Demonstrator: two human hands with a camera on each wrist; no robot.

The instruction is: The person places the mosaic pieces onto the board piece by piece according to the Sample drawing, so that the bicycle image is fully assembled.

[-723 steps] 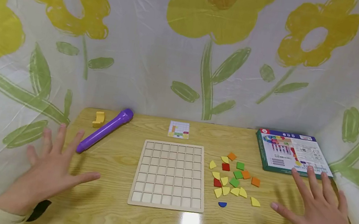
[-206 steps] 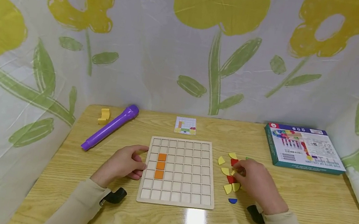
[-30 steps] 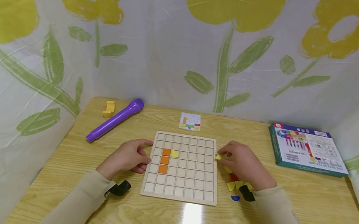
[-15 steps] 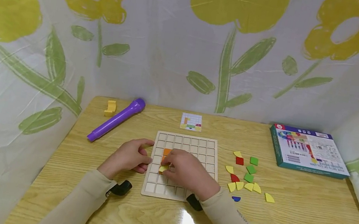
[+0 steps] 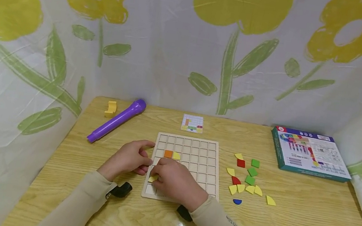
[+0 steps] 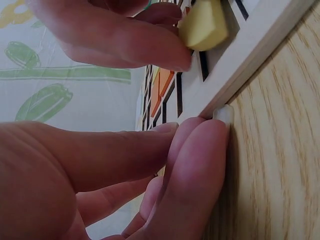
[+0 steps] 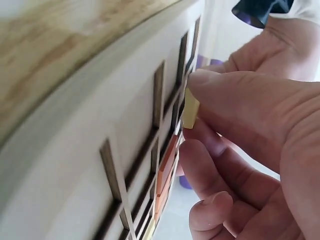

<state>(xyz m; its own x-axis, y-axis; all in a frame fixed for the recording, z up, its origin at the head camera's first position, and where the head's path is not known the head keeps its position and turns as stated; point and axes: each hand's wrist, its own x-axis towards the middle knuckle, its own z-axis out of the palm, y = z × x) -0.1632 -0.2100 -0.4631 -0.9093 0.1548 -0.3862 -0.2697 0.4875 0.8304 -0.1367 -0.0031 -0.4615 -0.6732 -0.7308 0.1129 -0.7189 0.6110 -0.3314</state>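
Since the frame half a second ago, the right hand has slid left and nearer, carrying a yellow quarter-disc from the orange pieces to the near part of the board's leftmost column. One orange square and a placed yellow piece just right of it have come into sight on the board.

The carried piece is pale yellow, flat and thick-edged; the wrist views show it tilted, pinched in the right hand's grip between thumb and fingertip. Whether it touches the board, I cannot tell. The left hand has its fingers loosely bent, tips touching the board's left edge, with nothing enclosed in its grip.

The board is pale wood, a grid of seven by seven square cells. More orange shows beside the fingers in the right wrist view, but the hand hides the full count from above.

On the desk, right of the board, lie seven yellow quarter-discs, two red pieces, three green squares and one blue half-disc. At the far side are one patterned card, one purple microphone-shaped stick, one small yellow stand and one printed box.
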